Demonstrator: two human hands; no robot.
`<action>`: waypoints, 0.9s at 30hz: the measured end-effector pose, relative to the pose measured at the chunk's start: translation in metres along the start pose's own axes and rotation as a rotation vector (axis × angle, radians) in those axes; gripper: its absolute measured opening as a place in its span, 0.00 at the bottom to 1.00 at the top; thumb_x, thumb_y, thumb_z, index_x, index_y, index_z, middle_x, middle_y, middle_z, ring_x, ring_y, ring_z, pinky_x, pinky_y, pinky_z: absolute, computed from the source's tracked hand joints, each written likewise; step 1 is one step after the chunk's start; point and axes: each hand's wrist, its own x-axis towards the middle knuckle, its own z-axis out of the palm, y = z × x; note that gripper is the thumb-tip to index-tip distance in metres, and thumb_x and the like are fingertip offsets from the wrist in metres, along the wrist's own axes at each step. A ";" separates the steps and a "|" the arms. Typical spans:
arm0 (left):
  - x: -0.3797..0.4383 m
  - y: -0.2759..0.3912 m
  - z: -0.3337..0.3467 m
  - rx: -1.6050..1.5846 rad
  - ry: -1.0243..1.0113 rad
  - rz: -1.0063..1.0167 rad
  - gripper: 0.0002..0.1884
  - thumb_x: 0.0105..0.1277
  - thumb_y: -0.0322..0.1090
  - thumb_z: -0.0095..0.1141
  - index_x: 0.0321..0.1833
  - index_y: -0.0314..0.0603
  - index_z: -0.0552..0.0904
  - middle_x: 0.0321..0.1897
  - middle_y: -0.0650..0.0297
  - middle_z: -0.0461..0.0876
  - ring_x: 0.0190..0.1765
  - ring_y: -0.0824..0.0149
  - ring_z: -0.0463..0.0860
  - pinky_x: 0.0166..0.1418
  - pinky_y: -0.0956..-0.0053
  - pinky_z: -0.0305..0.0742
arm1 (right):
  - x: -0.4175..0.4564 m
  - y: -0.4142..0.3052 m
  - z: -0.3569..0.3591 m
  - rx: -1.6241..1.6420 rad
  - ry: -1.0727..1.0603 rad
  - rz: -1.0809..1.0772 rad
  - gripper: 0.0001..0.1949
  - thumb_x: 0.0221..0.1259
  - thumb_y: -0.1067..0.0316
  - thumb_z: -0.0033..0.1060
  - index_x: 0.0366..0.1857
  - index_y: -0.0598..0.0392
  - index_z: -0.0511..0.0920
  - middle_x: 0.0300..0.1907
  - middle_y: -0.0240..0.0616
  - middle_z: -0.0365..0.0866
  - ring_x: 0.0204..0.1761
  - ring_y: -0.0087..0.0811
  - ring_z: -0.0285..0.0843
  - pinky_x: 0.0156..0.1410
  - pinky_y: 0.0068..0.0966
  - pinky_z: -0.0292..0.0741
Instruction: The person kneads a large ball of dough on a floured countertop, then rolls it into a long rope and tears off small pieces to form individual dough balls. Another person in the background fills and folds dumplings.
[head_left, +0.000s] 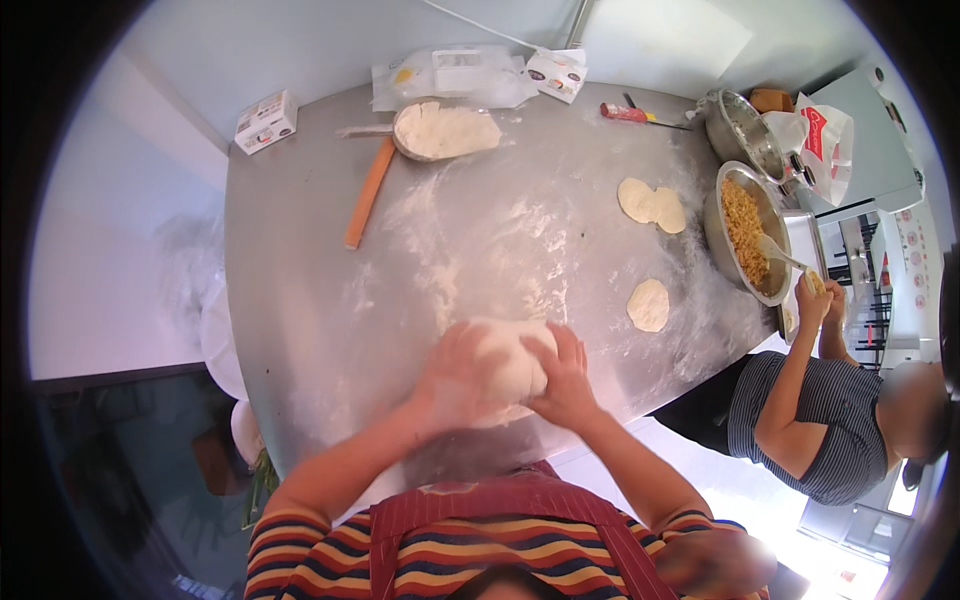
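A large lump of pale dough lies at the near side of the floured metal table, just in front of my apron. Against its left side presses my left hand, which is blurred. My right hand grips the right side, with the fingers spread over the top. A crease runs down the dough between the two hands. Off to the right lies a flat round of dough. Two more rounds, touching or overlapping, are farther back.
At the back, a metal scoop of flour lies by a wooden rolling pin. A red-handled tool sits back right. A steel bowl of filling stands at the right edge, where a co-worker holds a filled piece of dough.
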 end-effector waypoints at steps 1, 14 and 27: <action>-0.003 0.005 0.004 0.097 -0.003 0.027 0.34 0.56 0.44 0.65 0.66 0.43 0.72 0.69 0.46 0.62 0.68 0.37 0.64 0.68 0.56 0.68 | -0.003 0.006 0.005 0.030 0.043 -0.051 0.41 0.36 0.67 0.77 0.64 0.35 0.70 0.67 0.48 0.61 0.71 0.56 0.55 0.72 0.53 0.59; 0.134 -0.065 -0.050 -0.411 -0.334 -0.603 0.46 0.62 0.52 0.58 0.78 0.42 0.50 0.65 0.36 0.69 0.72 0.41 0.64 0.73 0.51 0.62 | 0.079 0.080 -0.041 0.486 0.170 0.358 0.41 0.50 0.57 0.69 0.72 0.47 0.62 0.70 0.48 0.63 0.70 0.47 0.60 0.71 0.38 0.63; -0.015 -0.035 0.035 -0.732 0.029 -0.714 0.42 0.57 0.35 0.65 0.71 0.37 0.54 0.51 0.48 0.77 0.52 0.50 0.81 0.52 0.64 0.78 | 0.036 -0.060 -0.012 0.176 0.131 -0.164 0.24 0.50 0.66 0.67 0.55 0.47 0.75 0.59 0.46 0.70 0.57 0.52 0.74 0.56 0.41 0.76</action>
